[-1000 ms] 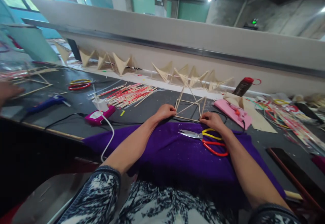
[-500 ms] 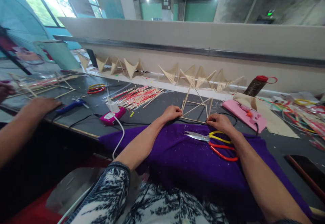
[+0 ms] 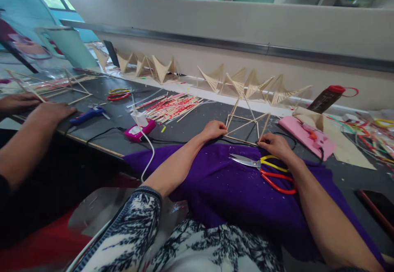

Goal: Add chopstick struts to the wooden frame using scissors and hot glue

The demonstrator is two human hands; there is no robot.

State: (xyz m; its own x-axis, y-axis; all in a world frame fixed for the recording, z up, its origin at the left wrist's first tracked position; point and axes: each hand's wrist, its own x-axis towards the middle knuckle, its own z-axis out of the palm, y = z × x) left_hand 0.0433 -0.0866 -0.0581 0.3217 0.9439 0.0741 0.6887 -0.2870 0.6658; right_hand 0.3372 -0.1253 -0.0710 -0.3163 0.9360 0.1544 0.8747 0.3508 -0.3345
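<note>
Left to right: one left hand [image 3: 215, 129], pinching near-left corner of one stick frame [image 3: 245, 125] on bench [image 3: 188, 130], peak up and away, long axis unclear; one pair of scissors [image 3: 256, 164], blades leftward, on purple cloth [image 3: 215, 190]; one right hand [image 3: 275, 145], pinching near-right corner.

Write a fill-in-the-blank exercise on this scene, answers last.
1. The nearer scissors lie on cloth coloured ____.
2. Of the left hand and right hand, both at the stick frame, the ____ one is closer to those scissors' handles.
3. The bottle has a cap coloured ____.

Missing words: purple; right; red.
</note>
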